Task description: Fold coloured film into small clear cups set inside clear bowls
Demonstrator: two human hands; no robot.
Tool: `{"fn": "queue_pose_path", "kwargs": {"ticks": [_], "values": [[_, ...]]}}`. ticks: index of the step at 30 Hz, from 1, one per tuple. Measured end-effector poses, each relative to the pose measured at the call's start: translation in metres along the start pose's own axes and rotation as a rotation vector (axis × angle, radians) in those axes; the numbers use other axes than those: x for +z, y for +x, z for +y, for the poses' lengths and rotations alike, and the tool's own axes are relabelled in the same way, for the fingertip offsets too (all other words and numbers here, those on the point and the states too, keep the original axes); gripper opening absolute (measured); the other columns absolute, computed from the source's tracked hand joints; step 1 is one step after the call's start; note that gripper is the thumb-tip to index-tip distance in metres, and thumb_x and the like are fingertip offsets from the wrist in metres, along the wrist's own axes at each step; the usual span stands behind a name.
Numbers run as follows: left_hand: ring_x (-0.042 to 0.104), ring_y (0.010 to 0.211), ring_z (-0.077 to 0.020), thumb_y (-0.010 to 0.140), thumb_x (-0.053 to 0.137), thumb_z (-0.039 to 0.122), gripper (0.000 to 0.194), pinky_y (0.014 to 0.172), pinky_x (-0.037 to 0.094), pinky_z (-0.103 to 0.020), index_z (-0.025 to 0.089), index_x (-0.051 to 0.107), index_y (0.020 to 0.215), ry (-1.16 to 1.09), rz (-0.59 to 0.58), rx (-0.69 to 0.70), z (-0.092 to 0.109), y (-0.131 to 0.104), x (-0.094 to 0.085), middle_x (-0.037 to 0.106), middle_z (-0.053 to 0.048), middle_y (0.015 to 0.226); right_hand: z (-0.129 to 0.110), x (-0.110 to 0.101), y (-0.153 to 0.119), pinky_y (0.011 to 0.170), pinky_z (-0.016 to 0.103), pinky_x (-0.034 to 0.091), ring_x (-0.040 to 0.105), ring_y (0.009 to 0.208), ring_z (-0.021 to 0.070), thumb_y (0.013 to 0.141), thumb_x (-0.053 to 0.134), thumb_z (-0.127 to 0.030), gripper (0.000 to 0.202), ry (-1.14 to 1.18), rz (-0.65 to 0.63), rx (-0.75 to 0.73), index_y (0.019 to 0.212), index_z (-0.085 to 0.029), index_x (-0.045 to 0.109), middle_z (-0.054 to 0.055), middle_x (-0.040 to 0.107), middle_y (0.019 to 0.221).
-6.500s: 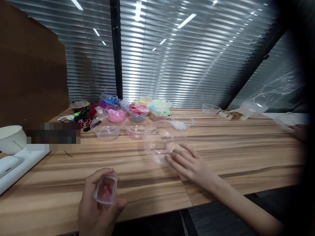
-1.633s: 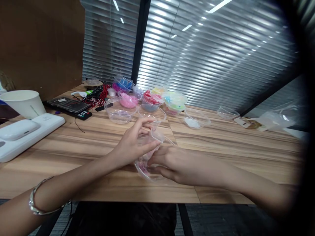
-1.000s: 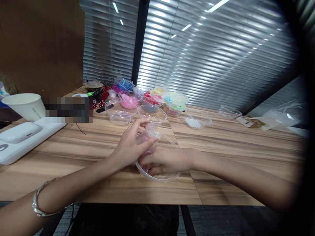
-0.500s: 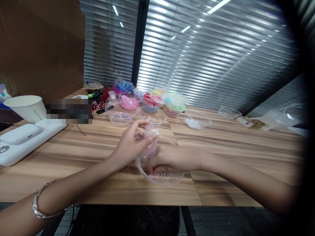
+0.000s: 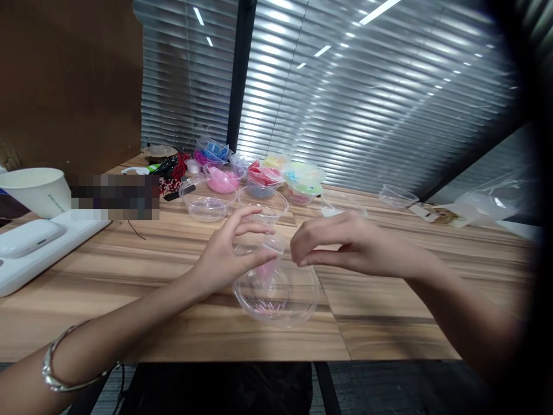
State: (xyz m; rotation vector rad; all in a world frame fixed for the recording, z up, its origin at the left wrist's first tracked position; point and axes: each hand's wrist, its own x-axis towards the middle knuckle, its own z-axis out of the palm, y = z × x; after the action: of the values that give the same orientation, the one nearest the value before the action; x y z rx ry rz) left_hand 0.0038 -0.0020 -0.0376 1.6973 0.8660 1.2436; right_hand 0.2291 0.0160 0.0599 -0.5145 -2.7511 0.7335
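Between the thumb and fingers of my left hand [image 5: 231,245] is a small clear plastic bag [image 5: 266,268] with pink contents, held over a clear round plastic bowl [image 5: 309,311]. Some thin pink pieces [image 5: 268,308] lie in the bottom of that bowl. My right hand [image 5: 332,245] hovers just right of the bag, above the bowl's far right side. Its fingertips are pinched together, and whatever may be between them is too small to make out.
Behind the bag stand clear empty-looking bowls [image 5: 207,210]. Farther back are bowls of pink [image 5: 222,180], red [image 5: 263,173] and blue pieces [image 5: 215,151]. At left are a white power strip [image 5: 56,245] and a paper cup [image 5: 38,193]; plastic packaging [image 5: 492,202] lies at right.
My right hand has come up out of the bowl and moved right, beside the bag. My left hand stays at the bag, its fingers a little straighter.
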Motion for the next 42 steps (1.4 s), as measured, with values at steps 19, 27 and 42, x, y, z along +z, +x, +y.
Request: {"fn": "queue_pose_path", "kwargs": {"ticks": [19,27,42], "values": [[0.04,0.138,-0.0234,0.074,0.079,0.03,0.077,0.115,0.034,-0.048,0.031,0.036,0.138,-0.066,-0.105,-0.029,-0.001,-0.001,-0.001,0.062,-0.006,0.126,-0.005,0.014,0.011,0.077,0.028,0.047,0.062,0.087,0.0155,0.095,0.055,-0.021,0.012,-0.276,0.18,0.04,0.099,-0.018,0.066,0.004,0.069,0.094],[0.04,0.138,-0.0247,0.073,0.079,0.03,0.077,0.115,0.031,-0.051,0.031,0.036,0.138,-0.071,-0.106,-0.025,-0.001,-0.001,-0.001,0.065,-0.006,0.122,-0.004,0.013,0.012,0.081,0.03,0.047,0.064,0.091,0.0162,0.095,0.055,-0.024,0.018,-0.289,0.173,0.052,0.106,-0.019,0.068,0.004,0.07,0.1],[0.043,0.136,-0.0229,0.074,0.079,0.028,0.078,0.114,0.033,-0.048,0.028,0.034,0.138,-0.087,-0.108,-0.047,0.001,0.0,-0.001,0.067,-0.006,0.12,-0.005,0.01,0.009,0.077,0.025,0.046,0.064,0.089,0.0126,0.096,0.054,-0.021,0.021,-0.277,0.178,0.043,0.112,-0.02,0.067,0.002,0.07,0.1]]}}
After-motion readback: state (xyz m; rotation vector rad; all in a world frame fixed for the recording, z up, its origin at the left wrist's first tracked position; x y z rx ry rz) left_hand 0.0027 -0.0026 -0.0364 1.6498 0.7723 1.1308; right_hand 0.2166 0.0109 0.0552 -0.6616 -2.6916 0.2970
